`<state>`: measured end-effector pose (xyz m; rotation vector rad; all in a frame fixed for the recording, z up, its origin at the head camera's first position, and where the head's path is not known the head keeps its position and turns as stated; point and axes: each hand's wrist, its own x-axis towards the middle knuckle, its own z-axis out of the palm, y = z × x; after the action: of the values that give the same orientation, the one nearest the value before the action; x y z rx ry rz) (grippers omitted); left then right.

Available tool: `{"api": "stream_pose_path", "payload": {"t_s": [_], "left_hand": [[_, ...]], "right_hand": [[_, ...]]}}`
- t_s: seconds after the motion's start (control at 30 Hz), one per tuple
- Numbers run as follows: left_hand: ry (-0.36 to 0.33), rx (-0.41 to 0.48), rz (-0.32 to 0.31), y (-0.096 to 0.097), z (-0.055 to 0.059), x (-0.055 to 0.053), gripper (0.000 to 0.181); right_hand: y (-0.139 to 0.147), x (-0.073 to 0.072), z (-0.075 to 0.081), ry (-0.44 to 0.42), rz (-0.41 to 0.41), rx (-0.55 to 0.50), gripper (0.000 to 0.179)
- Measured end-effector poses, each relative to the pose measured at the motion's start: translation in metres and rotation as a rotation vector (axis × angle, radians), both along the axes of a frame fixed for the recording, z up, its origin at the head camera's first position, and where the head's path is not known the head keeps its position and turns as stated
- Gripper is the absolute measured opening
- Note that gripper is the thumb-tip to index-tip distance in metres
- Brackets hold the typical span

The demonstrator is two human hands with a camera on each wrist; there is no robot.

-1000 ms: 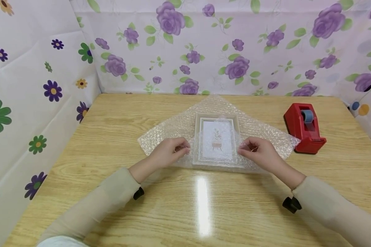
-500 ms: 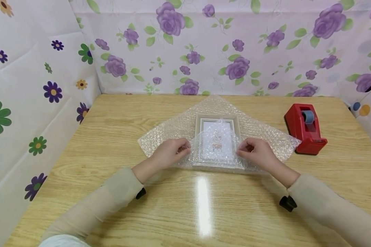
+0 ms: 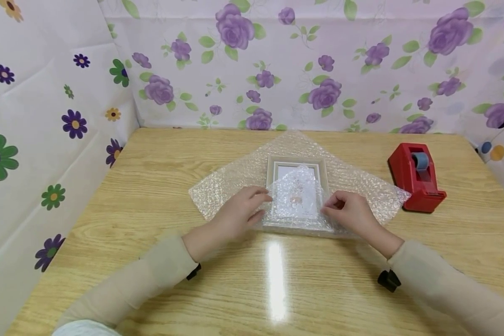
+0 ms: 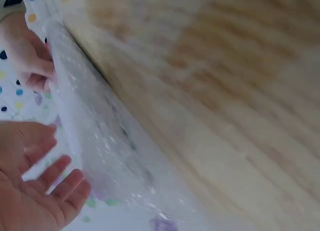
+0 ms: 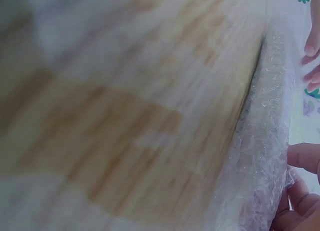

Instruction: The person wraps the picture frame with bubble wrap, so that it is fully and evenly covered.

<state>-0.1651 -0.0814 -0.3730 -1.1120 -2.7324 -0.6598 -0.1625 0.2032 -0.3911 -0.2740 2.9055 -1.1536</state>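
A picture frame (image 3: 296, 160) with a potted-plant print lies on a sheet of bubble wrap (image 3: 361, 184). One corner of the wrap is folded up over the frame's lower part, its tip over the print. My left hand (image 3: 240, 211) is at the frame's left side, fingers parted and holding nothing; the left wrist view shows that hand (image 4: 37, 183) with its fingers apart beside the wrap. At the frame's right side my right hand (image 3: 350, 211) pinches the folded wrap; in the right wrist view its thumb (image 5: 304, 157) and fingers meet at the wrap's edge.
A red tape dispenser (image 3: 416, 179) with a roll of tape stands on the wooden table (image 3: 159, 163) to the right, touching the wrap's right corner. Flower-printed cloth (image 3: 201, 56) hangs behind the table and along its left side.
The wrap's folded corner has settled lower over the print. My left hand has let go of the wrap, opened its fingers and moved slightly right. My right hand keeps its pinch.
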Motion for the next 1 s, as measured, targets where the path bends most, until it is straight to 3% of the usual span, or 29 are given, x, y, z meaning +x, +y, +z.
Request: {"api": "stream_pose_path", "payload": {"t_s": [0.13,0.33,0.63,1.0], "left_hand": [[0.108,-0.055,-0.131,0.004,-0.002,0.004,0.025],[0.065,-0.164,-0.236,0.007,-0.006,0.006,0.03],[-0.03,-0.242,-0.247,0.009,-0.011,0.006,0.039],[-0.007,-0.315,-0.25,0.013,-0.008,0.008,0.045]], "right_hand": [[-0.001,0.0,0.001,-0.001,-0.002,0.009,0.011],[-0.001,-0.002,0.0,-0.018,-0.001,0.012,0.009],[0.0,-0.007,-0.003,-0.061,0.034,0.015,0.009],[0.001,-0.01,-0.004,-0.075,0.054,-0.037,0.039]]}}
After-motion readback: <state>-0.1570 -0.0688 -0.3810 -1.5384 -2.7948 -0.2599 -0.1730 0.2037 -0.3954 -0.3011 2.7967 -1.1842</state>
